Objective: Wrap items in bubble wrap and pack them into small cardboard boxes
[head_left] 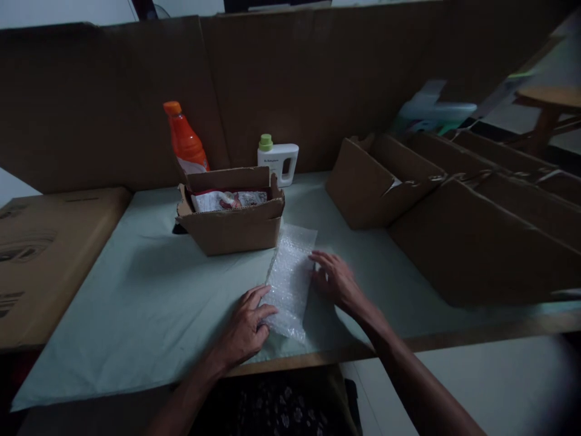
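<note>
- Bubble wrap seen at box's near right corner, long axis near-to-far.
- Left edge touched by left hand, right by right hand.
- Pinch can't be told.

Dim room, probably in a home: a cloth-covered table, makeshift cardboard screen, reused cartons, household detergent jug, blurred wooden stool.

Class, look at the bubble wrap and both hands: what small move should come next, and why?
Probably lift the bubble wrap by its edges: it lies on the tablecloth, with the left hand at its left edge and the right hand at its right.
</note>
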`<control>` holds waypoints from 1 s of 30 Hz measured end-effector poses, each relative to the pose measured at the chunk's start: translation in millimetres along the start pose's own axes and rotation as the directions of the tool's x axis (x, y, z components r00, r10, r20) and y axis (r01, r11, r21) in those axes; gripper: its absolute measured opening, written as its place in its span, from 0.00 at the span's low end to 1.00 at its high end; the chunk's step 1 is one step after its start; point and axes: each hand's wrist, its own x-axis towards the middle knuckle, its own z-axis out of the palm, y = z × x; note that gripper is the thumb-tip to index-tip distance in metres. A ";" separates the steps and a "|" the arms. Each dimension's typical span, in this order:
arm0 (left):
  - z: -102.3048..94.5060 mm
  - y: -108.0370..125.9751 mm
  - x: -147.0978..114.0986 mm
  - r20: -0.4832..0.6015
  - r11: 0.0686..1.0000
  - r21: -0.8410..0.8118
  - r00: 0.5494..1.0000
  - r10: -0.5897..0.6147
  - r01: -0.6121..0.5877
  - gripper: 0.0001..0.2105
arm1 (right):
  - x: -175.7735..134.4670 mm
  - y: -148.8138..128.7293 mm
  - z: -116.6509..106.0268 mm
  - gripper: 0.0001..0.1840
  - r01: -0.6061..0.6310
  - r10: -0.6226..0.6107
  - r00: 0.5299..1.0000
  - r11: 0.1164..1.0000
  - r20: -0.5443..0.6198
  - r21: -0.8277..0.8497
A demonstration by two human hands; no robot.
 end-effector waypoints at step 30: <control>-9.2 -1.6 32.3 -0.217 0.995 0.041 0.971 0.096 -0.089 0.22 | 50.6 11.1 -15.7 0.12 -0.104 0.091 0.986 0.991 -0.137 -0.085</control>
